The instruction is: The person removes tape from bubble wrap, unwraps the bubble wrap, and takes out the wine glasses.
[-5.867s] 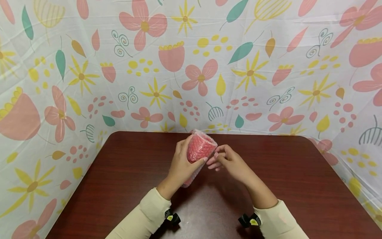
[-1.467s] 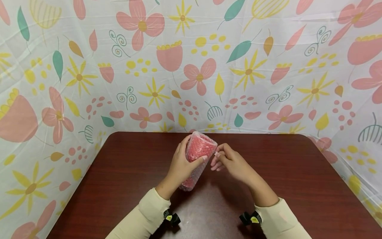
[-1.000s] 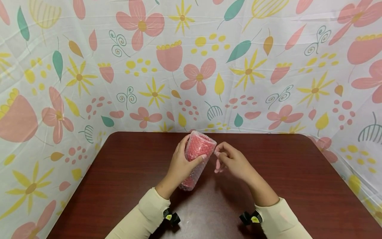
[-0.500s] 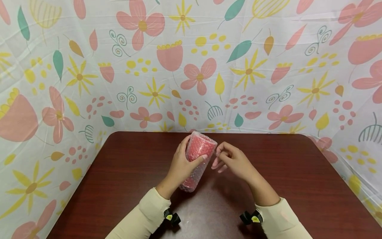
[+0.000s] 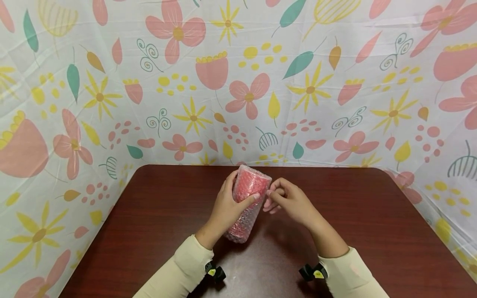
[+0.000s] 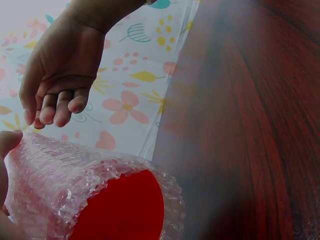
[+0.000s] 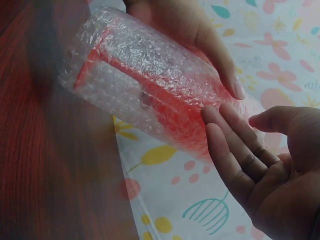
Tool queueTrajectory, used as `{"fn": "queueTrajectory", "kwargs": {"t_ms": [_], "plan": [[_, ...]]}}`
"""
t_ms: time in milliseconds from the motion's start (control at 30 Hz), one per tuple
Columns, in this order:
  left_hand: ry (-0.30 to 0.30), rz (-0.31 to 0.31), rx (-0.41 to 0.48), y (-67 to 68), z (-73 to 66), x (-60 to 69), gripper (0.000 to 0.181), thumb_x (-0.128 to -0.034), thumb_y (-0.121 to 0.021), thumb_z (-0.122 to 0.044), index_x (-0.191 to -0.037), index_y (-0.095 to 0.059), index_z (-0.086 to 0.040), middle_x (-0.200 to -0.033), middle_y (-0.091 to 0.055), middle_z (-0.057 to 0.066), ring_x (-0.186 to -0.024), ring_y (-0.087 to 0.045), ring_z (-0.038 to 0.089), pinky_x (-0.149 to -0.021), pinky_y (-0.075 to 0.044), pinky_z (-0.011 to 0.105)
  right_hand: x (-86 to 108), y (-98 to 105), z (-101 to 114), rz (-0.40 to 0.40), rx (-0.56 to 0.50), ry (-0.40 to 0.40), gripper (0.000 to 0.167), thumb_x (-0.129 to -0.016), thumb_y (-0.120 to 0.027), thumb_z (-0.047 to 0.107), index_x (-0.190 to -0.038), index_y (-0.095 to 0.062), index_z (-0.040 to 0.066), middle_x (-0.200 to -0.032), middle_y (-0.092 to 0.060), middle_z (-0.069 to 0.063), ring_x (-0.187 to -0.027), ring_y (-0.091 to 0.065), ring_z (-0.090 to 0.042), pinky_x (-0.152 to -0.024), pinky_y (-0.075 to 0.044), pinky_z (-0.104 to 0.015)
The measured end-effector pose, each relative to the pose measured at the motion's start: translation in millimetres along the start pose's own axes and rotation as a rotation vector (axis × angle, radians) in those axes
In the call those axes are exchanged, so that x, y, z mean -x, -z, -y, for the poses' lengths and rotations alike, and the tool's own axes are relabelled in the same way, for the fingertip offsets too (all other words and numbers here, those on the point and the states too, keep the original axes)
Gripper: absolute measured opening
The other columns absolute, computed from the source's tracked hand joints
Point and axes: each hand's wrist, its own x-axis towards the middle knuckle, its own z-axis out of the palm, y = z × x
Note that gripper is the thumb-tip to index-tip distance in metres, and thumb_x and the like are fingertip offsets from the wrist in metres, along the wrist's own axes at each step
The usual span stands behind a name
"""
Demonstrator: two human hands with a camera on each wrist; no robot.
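Observation:
A red cylinder-like item wrapped in clear bubble wrap (image 5: 250,186) is held tilted above the table. My left hand (image 5: 227,207) grips it from the left, thumb across the front. In the left wrist view, a flat red end (image 6: 125,210) shows inside the wrap's open rim. At the upper right edge, my right hand (image 5: 292,203) brings thumb and index tips together, seemingly pinching the wrap's edge. In the right wrist view, its other fingers (image 7: 240,150) extend loosely beside the bubble wrap (image 7: 145,75), and the index finger is hidden.
The dark red-brown wooden table (image 5: 156,215) lies beneath both hands. A white floral cloth (image 5: 246,136) hangs behind it and along both sides. Black wrist cameras are strapped below each hand, by the cream sleeves (image 5: 186,260).
Since the first frame, the wrapped item has turned slightly, with its lower end reaching further down. The right thumb and index stay at its edge while the other fingers shift a little.

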Motion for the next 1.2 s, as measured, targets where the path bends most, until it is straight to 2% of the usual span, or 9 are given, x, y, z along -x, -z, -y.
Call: {"fn": "queueTrajectory", "kwargs": {"t_ms": [133,333,567,867,1000,1200], "plan": [[0.003,0.028,0.003,-0.3,-0.4,0.3,0.09,-0.0815,-0.076,-0.062,-0.154,-0.027,-0.041,-0.149,-0.044,0.0,-0.123,-0.055,0.022,-0.098,-0.052,0.047,-0.6,-0.8,-0.2,0.0,-0.015,-0.018,0.021,-0.106,-0.053,0.018,-0.11,-0.05,-0.003,-0.085,-0.073,-0.018,-0.08,-0.075,-0.033,-0.07,-0.062,-0.043],[-0.011,0.048,0.016,0.8,-0.7,0.1,0.089,-0.0835,-0.079,-0.052,-0.154,-0.025,-0.043,-0.148,-0.042,0.003,-0.125,-0.053,0.023,-0.1,-0.05,0.05,-0.8,-1.2,-0.3,-0.021,-0.013,-0.034,0.021,-0.106,-0.052,0.016,-0.111,-0.05,-0.003,-0.086,-0.072,-0.02,-0.082,-0.074,-0.039,-0.072,-0.061,-0.049],[-0.033,0.012,-0.007,0.7,-1.4,-1.4,0.09,-0.0825,-0.081,-0.047,-0.154,-0.027,-0.044,-0.14,-0.046,0.005,-0.121,-0.054,0.023,-0.099,-0.05,0.048,0.0,-1.0,-0.6,-0.041,-0.007,-0.021,0.021,-0.107,-0.048,0.015,-0.115,-0.049,-0.004,-0.09,-0.071,-0.022,-0.083,-0.074,-0.039,-0.074,-0.06,-0.051],[-0.043,-0.016,-0.017,0.3,-0.6,-1.1,0.089,-0.0824,-0.081,-0.049,-0.154,-0.028,-0.042,-0.139,-0.046,0.005,-0.117,-0.055,0.023,-0.097,-0.051,0.046,-1.3,-1.8,-2.6,-0.015,0.015,0.003,0.026,-0.108,-0.047,0.017,-0.122,-0.045,-0.005,-0.098,-0.071,-0.026,-0.086,-0.074,-0.037,-0.074,-0.061,-0.043],[-0.045,-0.022,-0.026,0.1,0.1,-1.4,0.091,-0.0818,-0.081,-0.05,-0.155,-0.029,-0.037,-0.137,-0.047,0.005,-0.116,-0.056,0.023,-0.096,-0.051,0.046,-1.3,-2.3,-3.3,-0.004,0.033,0.007,0.025,-0.109,-0.046,0.016,-0.123,-0.043,-0.005,-0.1,-0.072,-0.026,-0.085,-0.074,-0.034,-0.075,-0.061,-0.046],[-0.044,-0.026,-0.04,0.8,-0.6,-1.0,0.091,-0.0805,-0.081,-0.052,-0.155,-0.029,-0.04,-0.138,-0.047,0.004,-0.116,-0.056,0.023,-0.096,-0.051,0.047,-1.6,-2.3,-3.1,0.007,0.036,0.023,0.021,-0.109,-0.043,0.012,-0.121,-0.041,-0.005,-0.101,-0.072,-0.028,-0.087,-0.074,-0.038,-0.075,-0.06,-0.051]]}}
